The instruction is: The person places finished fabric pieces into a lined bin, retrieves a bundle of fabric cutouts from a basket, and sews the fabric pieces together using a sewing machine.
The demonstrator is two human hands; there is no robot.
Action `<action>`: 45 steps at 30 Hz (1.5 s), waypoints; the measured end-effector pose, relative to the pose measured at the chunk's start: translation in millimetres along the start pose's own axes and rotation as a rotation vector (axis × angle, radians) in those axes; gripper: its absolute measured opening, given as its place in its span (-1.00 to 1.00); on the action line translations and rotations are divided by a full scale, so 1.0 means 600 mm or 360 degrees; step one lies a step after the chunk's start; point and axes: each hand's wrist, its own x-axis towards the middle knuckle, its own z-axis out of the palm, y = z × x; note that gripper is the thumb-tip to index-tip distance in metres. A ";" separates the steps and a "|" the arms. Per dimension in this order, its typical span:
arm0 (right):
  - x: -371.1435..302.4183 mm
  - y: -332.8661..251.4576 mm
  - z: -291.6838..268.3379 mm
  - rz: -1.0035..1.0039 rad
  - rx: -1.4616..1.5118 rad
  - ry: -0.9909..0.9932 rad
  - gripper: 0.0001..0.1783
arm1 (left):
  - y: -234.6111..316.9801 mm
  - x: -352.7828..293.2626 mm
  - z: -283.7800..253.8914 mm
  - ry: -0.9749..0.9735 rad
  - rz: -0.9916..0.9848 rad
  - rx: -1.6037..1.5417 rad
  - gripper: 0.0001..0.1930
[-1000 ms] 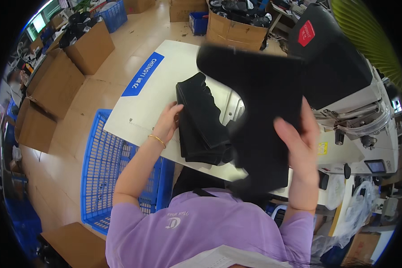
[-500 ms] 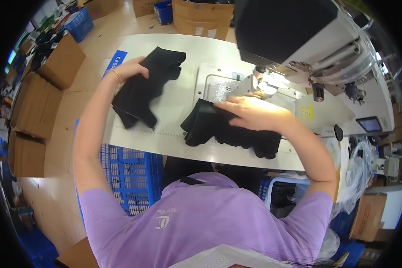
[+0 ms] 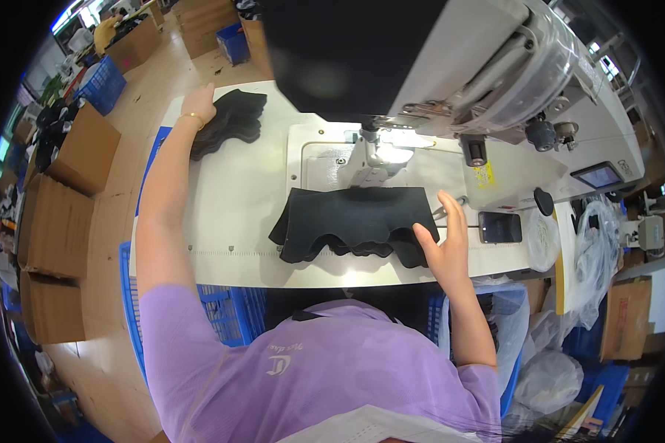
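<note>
Black fabric pieces [image 3: 358, 218] with wavy near edges lie stacked on the white sewing table [image 3: 236, 221], just in front of the machine's needle area. My right hand [image 3: 448, 247] is open at their right end, thumb and fingers apart, the thumb close to the fabric. At the table's far left lies a second stack of black fabric pieces [image 3: 236, 118], its layered wavy edge facing right. My left hand [image 3: 198, 107] is against the left edge of that stack. Its fingers are bunched and mostly hidden, so whether they grip the fabric is unclear.
The sewing machine [image 3: 451, 66] overhangs the table's far side, its lamp lit. A phone [image 3: 500, 227] and a clear plastic bag [image 3: 543, 240] are on the right. Blue crates [image 3: 233, 306] stand below the table edge. Cardboard boxes [image 3: 63, 229] line the floor at left.
My left hand and its black fabric have moved to the table's far left. My right hand has come off the front stack to its right end, and that stack now lies flatter.
</note>
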 end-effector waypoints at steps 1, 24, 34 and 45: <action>-0.004 0.007 0.010 0.0272 0.0320 -0.0032 -0.30 | -0.001 -0.015 0.007 0.0463 0.0137 0.0181 -0.54; -0.030 -0.027 -0.017 0.0339 0.0281 -0.0238 -0.35 | 0.376 -0.415 -0.072 -0.0673 -0.0187 -0.1112 -0.39; 0.005 0.027 0.072 0.0110 0.0168 0.0009 -0.44 | 0.391 -0.432 -0.021 -0.0167 0.0509 -0.0721 -0.17; 0.016 0.021 0.049 -0.0380 -0.0176 0.0291 -0.70 | 0.450 -0.416 -0.077 -0.0050 0.1214 -0.0784 -0.37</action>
